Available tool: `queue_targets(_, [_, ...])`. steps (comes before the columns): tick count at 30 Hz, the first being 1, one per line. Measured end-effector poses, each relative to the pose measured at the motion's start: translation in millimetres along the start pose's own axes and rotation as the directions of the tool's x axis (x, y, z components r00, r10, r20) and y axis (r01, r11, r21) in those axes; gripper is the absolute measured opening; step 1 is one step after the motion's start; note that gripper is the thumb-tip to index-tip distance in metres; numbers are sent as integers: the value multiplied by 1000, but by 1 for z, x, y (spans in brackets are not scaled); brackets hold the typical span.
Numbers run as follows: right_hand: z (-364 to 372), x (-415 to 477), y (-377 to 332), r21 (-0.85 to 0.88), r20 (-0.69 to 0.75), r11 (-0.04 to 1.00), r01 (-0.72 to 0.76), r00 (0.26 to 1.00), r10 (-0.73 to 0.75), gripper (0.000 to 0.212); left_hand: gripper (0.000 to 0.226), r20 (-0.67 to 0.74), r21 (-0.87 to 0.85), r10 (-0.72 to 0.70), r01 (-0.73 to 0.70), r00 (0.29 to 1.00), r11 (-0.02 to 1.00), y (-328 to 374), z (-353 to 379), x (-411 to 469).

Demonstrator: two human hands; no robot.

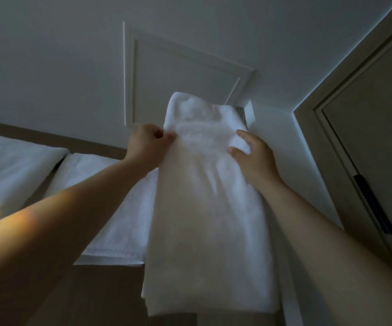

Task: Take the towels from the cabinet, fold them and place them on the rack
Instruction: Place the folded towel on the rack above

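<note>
Already draped toward the left end of the rack (248, 112), two other towels (13, 165) hang flat, likely finished. Beside them the left hand (148, 142) pinches the left edge of the folded towel (204, 184), which hangs over the rack's right end, probably to square it. Only the rack's end bracket shows; its bar is covered. The right hand (252, 158) spreads thumb and forefinger on the towel's right edge. Its other fingers are hidden, so I cannot tell whether it grasps. A door (366, 149) is cut off at right.
</note>
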State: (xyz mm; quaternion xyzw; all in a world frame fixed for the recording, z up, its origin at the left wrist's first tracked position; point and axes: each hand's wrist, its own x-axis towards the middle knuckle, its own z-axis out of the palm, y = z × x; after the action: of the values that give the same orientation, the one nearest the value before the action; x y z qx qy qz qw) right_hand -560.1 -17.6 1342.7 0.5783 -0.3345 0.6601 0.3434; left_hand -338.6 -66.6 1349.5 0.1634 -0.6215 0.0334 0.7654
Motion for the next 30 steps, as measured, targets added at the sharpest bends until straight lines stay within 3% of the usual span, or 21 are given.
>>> queue_targets(16, [35, 74, 28, -90, 26, 995, -33, 999, 35, 47, 27, -75, 150, 59, -47, 995, 988, -23, 46, 73])
queue_targets(19, [41, 85, 23, -184, 76, 983, -29, 996, 44, 37, 32, -21, 178, -41, 45, 999, 983, -37, 55, 82])
queue_targets(22, [57, 74, 26, -477, 258, 872, 113, 966, 16, 23, 60, 115, 172, -222, 200, 968, 964, -51, 59, 76])
queue_targets(25, [72, 51, 37, -278, 403, 956, 92, 915, 29, 34, 56, 142, 162, -246, 223, 959, 961, -50, 59, 71])
queue_targets(27, [72, 48, 41, -151, 338, 987, 60, 941, -5, 36, 52, 130, 203, -245, 216, 961, 955, -47, 56, 68])
queue_targets(30, [65, 43, 37, -158, 299, 986, 55, 954, -5, 44, 33, 83, 355, -146, 108, 986, 929, -41, 49, 67])
